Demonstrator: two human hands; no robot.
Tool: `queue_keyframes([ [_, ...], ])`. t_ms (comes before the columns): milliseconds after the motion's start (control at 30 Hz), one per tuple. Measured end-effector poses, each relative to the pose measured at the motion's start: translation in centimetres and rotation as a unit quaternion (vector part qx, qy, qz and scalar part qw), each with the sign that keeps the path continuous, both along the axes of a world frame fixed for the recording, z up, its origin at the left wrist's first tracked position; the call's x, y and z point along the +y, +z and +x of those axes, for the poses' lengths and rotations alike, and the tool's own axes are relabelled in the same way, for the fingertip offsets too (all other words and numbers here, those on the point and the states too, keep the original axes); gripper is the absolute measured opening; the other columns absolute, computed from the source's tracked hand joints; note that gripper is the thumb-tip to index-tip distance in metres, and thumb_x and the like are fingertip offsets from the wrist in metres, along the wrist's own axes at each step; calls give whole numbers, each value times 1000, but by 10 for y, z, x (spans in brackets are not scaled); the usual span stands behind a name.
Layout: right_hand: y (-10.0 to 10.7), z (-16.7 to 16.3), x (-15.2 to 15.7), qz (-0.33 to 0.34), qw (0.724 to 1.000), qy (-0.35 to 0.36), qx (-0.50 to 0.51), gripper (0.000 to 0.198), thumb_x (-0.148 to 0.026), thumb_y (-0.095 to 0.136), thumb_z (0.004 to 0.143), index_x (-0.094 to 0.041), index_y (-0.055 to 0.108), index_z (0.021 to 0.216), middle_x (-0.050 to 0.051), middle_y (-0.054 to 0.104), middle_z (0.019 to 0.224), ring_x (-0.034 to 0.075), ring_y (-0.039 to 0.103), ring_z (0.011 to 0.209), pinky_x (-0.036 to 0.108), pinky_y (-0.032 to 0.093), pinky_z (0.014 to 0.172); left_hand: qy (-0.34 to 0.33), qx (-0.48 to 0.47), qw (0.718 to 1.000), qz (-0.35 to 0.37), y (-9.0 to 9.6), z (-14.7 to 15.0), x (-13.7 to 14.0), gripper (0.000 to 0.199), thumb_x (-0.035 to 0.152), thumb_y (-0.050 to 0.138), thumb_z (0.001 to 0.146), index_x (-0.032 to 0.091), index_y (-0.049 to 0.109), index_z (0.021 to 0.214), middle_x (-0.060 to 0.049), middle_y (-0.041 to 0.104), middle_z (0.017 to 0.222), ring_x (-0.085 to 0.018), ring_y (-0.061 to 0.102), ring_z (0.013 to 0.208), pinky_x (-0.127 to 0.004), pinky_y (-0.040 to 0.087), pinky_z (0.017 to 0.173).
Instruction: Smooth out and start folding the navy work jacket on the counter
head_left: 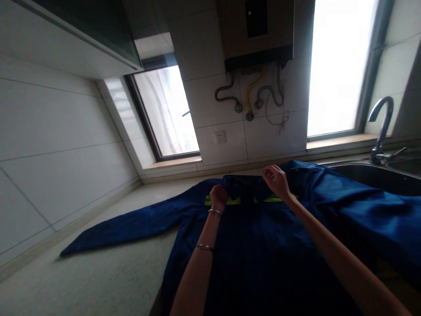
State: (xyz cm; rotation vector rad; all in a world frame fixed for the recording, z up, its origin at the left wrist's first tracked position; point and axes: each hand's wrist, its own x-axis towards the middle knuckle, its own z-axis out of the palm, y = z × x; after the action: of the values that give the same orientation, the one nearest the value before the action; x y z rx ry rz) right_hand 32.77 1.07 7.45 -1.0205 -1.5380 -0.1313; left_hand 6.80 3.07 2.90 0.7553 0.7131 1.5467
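A dark blue jacket (250,245) with yellow-green reflective strips lies spread over the counter, its collar toward the wall. One sleeve (131,228) stretches out to the left, and the other runs right past the sink. My left hand (219,196), with two bangles on its wrist and forearm, is closed on the jacket at the left side of the collar. Near the collar's right side, my right hand (276,181) has its fingers curled together. Whatever those fingers may hold is too dim to make out.
The pale speckled counter (115,272) shows at left. A sink (355,173) with a chrome faucet (381,127) is at right. On the tiled wall are a socket (220,137), a water heater (258,30) with hoses, and two windows. A cabinet (75,35) overhangs upper left.
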Motion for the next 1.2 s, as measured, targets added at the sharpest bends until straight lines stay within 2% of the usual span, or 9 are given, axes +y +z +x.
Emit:
queue_keyframes([
  [100,13,-33,-16,5,987,28,-160,20,-24,46,87,-21,65,92,5,60,88,16,52,91,25,43,77,40,-6,999,31,3,3,-4,35,50,64,70,16,54,65,1,59,60,-9,54,53,-18,40,50],
  [200,24,-59,-20,-22,962,46,-269,24,-25,42,91,-23,64,101,5,59,98,16,48,100,22,42,75,81,42,995,49,1,6,-5,38,47,75,60,14,56,63,6,49,51,-4,42,43,-16,30,42],
  [367,41,-85,-11,-52,905,92,-412,27,-23,46,90,-25,59,114,5,54,111,16,46,106,21,41,72,71,71,993,70,-3,5,-1,39,45,77,59,13,55,59,7,41,49,-2,35,43,-17,25,41],
  [500,49,-93,-8,-46,894,110,-432,26,-22,46,90,-23,60,112,4,54,112,15,49,103,21,39,73,51,76,992,86,-2,3,0,39,45,77,59,13,55,59,7,40,50,-3,34,44,-17,24,42],
  [700,53,-89,-17,-32,877,109,-467,22,-19,42,91,-17,63,92,5,58,95,14,54,87,22,36,69,22,86,989,116,3,3,-4,39,43,77,60,13,53,56,7,39,52,-3,34,47,-17,25,46],
  [933,53,-77,-22,-25,875,82,-476,23,-15,42,90,-18,63,99,6,58,97,15,52,91,21,34,69,67,133,981,125,5,1,-5,42,51,68,68,14,51,57,6,38,51,-5,32,49,-19,25,48],
  [1033,54,-75,-22,-21,873,75,-482,24,-15,41,90,-19,62,101,6,57,98,15,52,91,22,34,69,105,221,959,142,6,2,-5,42,48,65,72,15,46,53,6,34,50,-6,28,49,-20,21,48],
  [1133,55,-77,-20,-20,866,64,-495,24,-13,40,90,-18,61,102,8,56,101,16,52,91,22,35,67,162,313,924,149,7,3,-3,38,36,65,75,16,43,50,6,35,49,-7,27,51,-21,21,50],
  [1200,56,-80,-18,-21,857,63,-512,24,-12,40,90,-17,60,101,8,56,102,16,52,91,22,35,66,175,356,907,141,6,3,-4,34,29,61,79,18,44,52,5,37,49,-9,30,52,-22,23,53],
])
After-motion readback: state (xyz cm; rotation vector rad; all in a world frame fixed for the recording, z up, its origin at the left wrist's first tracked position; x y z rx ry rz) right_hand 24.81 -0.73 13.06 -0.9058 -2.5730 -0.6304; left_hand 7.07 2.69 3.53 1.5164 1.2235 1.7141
